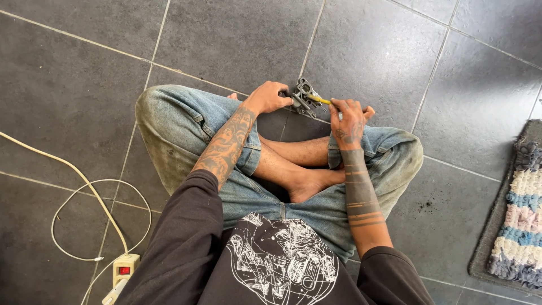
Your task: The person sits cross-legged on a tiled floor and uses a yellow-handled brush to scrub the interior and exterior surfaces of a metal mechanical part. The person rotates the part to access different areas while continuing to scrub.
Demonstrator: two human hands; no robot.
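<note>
Person sits cross-legged on dark tiled floor (237,39). Left hand (268,97) closed around small grey metal part (304,97), held just above floor past knees. Right hand (348,120) gripping yellow-handled tool (319,100), tip touching metal part. White cable (84,186) and power strip (123,270) lie at left. Striped rug (522,214) at right edge.

Grey metal part (303,97) upright; yellow-handled tool (319,100) touching it.
</note>
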